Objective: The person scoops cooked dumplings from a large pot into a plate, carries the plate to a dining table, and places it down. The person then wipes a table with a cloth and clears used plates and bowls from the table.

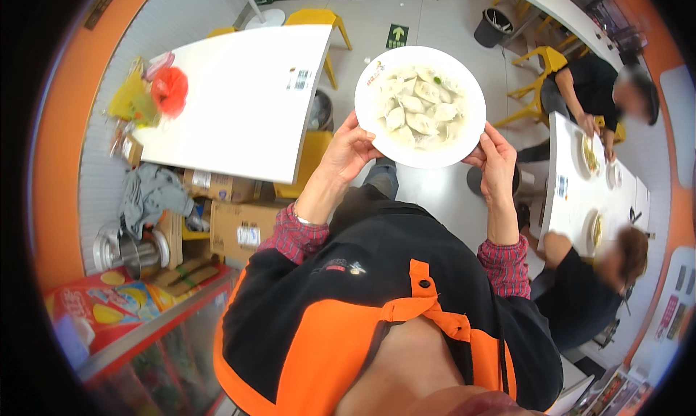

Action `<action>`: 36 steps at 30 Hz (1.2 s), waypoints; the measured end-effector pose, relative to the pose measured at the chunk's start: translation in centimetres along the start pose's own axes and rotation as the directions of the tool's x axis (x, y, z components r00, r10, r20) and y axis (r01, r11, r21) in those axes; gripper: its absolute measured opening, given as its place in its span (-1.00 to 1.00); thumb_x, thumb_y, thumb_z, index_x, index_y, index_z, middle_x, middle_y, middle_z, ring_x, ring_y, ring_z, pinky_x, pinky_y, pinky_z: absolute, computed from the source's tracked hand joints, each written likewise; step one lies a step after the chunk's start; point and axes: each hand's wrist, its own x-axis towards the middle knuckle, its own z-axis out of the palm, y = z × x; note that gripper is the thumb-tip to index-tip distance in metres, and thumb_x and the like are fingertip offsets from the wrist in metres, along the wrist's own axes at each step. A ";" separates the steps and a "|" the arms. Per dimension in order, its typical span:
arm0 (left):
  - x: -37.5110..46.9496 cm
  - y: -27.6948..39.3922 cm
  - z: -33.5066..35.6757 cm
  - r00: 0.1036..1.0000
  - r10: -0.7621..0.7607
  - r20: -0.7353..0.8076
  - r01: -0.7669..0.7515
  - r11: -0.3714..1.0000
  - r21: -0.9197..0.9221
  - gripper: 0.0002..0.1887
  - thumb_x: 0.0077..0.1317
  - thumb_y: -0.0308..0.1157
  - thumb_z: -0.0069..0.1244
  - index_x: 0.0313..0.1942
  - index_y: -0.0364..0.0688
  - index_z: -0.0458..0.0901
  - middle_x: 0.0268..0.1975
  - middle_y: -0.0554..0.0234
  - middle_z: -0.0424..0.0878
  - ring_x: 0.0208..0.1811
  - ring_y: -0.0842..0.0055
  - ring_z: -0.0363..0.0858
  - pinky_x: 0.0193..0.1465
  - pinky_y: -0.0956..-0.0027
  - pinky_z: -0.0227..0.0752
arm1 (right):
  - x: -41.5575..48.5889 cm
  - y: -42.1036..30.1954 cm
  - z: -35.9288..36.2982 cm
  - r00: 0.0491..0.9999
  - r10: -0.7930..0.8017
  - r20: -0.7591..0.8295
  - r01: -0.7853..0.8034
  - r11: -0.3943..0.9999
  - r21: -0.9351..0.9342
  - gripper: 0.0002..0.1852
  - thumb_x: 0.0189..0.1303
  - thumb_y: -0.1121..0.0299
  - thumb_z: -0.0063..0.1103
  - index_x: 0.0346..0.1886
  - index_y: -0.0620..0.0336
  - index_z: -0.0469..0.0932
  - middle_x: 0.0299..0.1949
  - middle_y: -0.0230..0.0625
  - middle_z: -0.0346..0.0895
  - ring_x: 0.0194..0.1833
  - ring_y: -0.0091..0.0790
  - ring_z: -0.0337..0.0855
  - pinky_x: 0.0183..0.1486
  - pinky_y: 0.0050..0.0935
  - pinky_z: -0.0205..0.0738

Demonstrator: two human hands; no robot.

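A white plate or shallow bowl (368, 109) of dumplings (421, 123) in cloudy broth is held out in front of me, above the tiled floor. My left hand (348, 149) grips its lower left rim, the thumb lying along the edge. At the lower right rim my right hand (493, 157) holds it the same way, with fingers tucked beneath. A small green bit floats near the top of the broth. Both forearms wear checked red sleeve covers.
To the left stands a white table (234, 100) bearing red and yellow plastic bags, with cardboard boxes (234, 236) below. Two seated people are at a white table (560, 166) with dishes on the right. Yellow stools (535, 84) and a black bin (493, 28) stand farther ahead.
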 end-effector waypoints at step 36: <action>99.9 48.9 -8.5 0.959 0.265 -0.104 -0.273 0.960 -0.068 -0.34 0.11 -0.62 -0.10 0.30 -0.18 0.24 0.24 0.03 0.41 0.21 0.17 0.49 0.19 0.01 0.51 | 117.7 -9.9 27.2 0.844 0.315 0.433 -0.451 0.855 0.256 -0.21 0.36 -0.26 -0.24 0.34 0.29 0.24 0.16 0.06 0.46 0.16 -0.03 0.53 0.16 -0.08 0.46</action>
